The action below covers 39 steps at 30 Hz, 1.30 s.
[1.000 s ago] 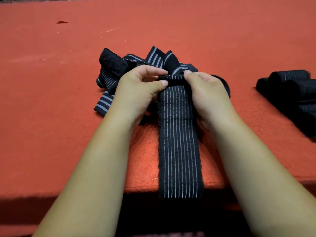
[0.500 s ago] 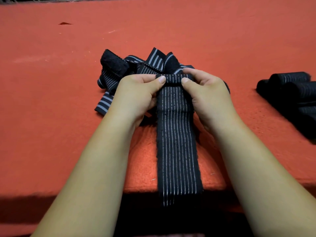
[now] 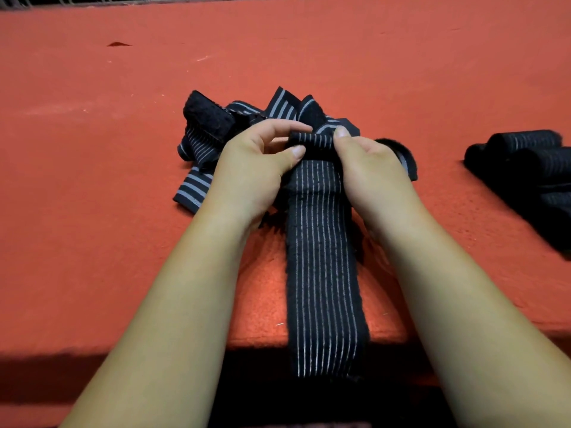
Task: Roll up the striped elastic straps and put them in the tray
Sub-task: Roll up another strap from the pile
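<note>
A black strap with thin white stripes lies lengthwise on the red table, its near end hanging over the front edge. Its far end is turned into a small tight roll. My left hand pinches the roll's left end between thumb and fingers. My right hand pinches the right end. Behind my hands lies a loose heap of more striped straps. No tray is recognisable.
Several rolled black straps are stacked at the right edge of view. The red felt-covered table stretches wide to the left and back, with a metal rail along its far edge. The table's front edge runs below my forearms.
The roll at the strap's far end has grown by a turn and my fingers have shifted on it. The hanging end has crept up slightly towards the table edge.
</note>
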### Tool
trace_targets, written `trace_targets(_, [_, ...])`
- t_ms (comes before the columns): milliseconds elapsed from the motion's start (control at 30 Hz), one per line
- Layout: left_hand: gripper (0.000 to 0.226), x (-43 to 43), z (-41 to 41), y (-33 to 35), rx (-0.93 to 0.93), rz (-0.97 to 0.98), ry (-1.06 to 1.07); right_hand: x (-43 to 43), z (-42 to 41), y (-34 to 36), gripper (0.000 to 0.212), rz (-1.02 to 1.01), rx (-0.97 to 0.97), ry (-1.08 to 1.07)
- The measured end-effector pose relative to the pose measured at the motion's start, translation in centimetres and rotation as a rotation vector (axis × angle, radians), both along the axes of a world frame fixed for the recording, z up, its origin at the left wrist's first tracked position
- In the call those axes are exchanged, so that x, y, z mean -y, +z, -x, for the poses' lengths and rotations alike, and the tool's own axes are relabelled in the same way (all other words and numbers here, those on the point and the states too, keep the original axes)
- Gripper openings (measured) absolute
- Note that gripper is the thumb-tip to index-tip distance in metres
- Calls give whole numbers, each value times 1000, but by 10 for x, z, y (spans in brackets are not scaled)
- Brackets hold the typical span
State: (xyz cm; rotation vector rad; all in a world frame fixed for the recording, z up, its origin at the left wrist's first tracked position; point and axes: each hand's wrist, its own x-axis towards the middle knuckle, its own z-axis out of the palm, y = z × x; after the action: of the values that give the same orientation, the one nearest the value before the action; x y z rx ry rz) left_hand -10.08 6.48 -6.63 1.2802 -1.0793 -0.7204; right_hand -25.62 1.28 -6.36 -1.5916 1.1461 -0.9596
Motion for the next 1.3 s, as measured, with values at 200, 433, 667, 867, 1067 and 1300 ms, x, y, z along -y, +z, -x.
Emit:
trace_targets(200, [24, 0, 2, 1, 149, -60, 34, 0, -6, -1, 32, -30, 115, -59])
trace_targets(433, [34, -1, 19, 4, 241, -107, 137, 3, -7, -3, 41, -39, 239, -19])
trace_targets(667, [30, 2, 14, -1, 106, -75, 168, -4, -8, -2, 36, -67, 312, 20])
trace_targets(867, [25, 4, 18, 0, -17, -49, 170, -5, -5, 1, 48, 10, 162, 18])
trace_targets(1067, [26, 4, 18, 2, -106, 17, 102, 0, -8, -8, 47, 29, 146, -73])
trace_targets(1300, [32, 0, 19, 3, -70, 49, 76, 4, -5, -10, 40, -11, 158, -39])
